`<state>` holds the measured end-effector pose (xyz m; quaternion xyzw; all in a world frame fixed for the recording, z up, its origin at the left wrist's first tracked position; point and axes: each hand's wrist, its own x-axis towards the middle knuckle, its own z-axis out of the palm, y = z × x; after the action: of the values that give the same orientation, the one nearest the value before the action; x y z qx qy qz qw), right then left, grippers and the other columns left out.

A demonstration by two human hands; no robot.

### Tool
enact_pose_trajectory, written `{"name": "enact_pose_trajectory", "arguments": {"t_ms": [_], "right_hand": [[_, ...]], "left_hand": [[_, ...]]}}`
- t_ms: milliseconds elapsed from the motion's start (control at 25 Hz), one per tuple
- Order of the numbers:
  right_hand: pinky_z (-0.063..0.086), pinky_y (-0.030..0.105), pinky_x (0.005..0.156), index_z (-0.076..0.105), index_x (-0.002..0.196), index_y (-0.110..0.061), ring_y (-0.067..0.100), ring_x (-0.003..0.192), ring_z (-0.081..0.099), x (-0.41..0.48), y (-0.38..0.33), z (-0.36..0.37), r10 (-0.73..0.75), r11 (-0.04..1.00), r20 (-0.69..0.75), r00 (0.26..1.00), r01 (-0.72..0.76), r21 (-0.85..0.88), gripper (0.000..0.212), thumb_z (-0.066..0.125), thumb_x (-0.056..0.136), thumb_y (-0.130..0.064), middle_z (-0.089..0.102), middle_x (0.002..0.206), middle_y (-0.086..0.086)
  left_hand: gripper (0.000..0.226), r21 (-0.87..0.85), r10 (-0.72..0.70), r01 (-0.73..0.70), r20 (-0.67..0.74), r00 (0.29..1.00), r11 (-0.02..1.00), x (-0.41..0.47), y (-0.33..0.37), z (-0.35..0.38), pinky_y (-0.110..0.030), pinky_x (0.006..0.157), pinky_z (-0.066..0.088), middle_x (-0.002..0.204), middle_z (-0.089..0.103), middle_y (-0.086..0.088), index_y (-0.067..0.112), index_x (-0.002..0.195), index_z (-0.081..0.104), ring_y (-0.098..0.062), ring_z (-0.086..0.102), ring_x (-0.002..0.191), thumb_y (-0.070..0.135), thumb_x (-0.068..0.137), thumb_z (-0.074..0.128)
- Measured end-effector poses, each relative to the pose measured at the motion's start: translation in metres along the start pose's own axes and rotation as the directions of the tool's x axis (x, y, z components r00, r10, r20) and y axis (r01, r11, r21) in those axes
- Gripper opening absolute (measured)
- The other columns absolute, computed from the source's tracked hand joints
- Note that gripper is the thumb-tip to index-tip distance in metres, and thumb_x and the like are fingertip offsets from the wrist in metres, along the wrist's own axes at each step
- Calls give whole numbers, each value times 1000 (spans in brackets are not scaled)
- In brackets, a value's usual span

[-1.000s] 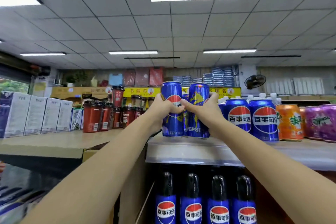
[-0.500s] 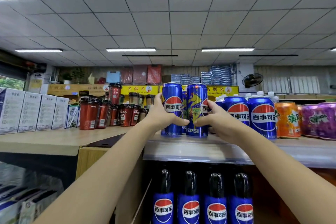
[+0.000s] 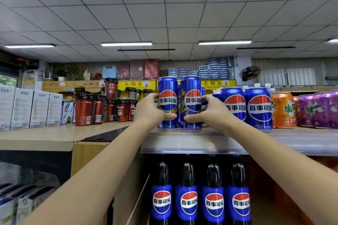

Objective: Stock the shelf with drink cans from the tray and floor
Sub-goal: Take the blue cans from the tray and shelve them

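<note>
Two tall blue Pepsi cans stand upright side by side on the top shelf (image 3: 192, 140). My left hand (image 3: 149, 110) wraps the left can (image 3: 167, 97), thumb across its lower front. My right hand (image 3: 210, 113) wraps the right can (image 3: 191, 95), thumb low on its front. Both cans rest on the shelf with their logos facing me. More tall blue cans stand behind them, mostly hidden. The tray and floor are out of view.
Two shorter Pepsi cans (image 3: 247, 107) stand just right of my right hand, then orange cans (image 3: 283, 109) and purple cans (image 3: 318, 109). Red cups (image 3: 102, 107) and white cartons (image 3: 27, 107) sit on the wooden counter to the left. Pepsi bottles (image 3: 201, 195) fill the shelf below.
Both cans have been turned so their logos face me. My hands slid lower on the cans, and the view tilted up slightly.
</note>
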<state>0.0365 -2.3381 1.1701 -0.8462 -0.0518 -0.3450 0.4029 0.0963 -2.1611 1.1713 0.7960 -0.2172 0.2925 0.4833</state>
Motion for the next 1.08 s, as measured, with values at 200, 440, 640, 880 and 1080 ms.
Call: {"name": "enact_pose_trajectory", "arguments": {"t_ms": [200, 440, 640, 880, 1080], "right_hand": [[54, 33, 76, 45, 109, -14, 21, 93, 62, 13, -10, 14, 39, 980, -64, 997, -51, -193, 70, 89, 58, -31, 63, 105, 4], [53, 38, 78, 35, 122, -6, 30, 106, 60, 24, -10, 27, 69, 926, -108, 992, -104, -362, 87, 87, 61, -38, 57, 122, 14], [48, 36, 71, 31, 124, -5, 31, 107, 59, 31, -10, 30, 84, 910, -122, 989, -126, -394, 95, 88, 57, -41, 56, 123, 14], [52, 38, 78, 31, 129, -2, 31, 109, 59, 21, -11, 27, 139, 911, -114, 984, -172, -375, 95, 84, 63, -45, 56, 124, 15], [45, 33, 68, 54, 105, -7, 28, 93, 61, -17, -25, 12, -236, 901, -247, 940, 116, -418, 45, 75, 77, -36, 64, 95, 7]], "left_hand": [[80, 69, 24, -24, -6, 1000, 997, 4, 4, 6, -32, 76, 48, 113, 69, -7, 15, 127, 50, -20, 63, 94, 28, 59, 89], [70, 111, -1, -6, 63, 998, 994, 11, 4, 10, -37, 88, 51, 116, 66, -9, 11, 122, 49, -24, 63, 102, 22, 64, 87], [74, 98, -31, 23, 87, 996, 995, 15, 3, 10, -39, 89, 52, 119, 62, -12, 10, 122, 42, -26, 61, 105, 22, 64, 87], [74, 110, -31, 22, 79, 996, 994, 9, 4, 8, -40, 89, 52, 122, 60, -10, 11, 122, 40, -25, 60, 105, 26, 66, 85], [37, 48, 243, -238, -162, 956, 970, -27, 19, 3, -28, 79, 51, 102, 64, 1, 13, 110, 57, -15, 62, 94, 27, 80, 73]]}}
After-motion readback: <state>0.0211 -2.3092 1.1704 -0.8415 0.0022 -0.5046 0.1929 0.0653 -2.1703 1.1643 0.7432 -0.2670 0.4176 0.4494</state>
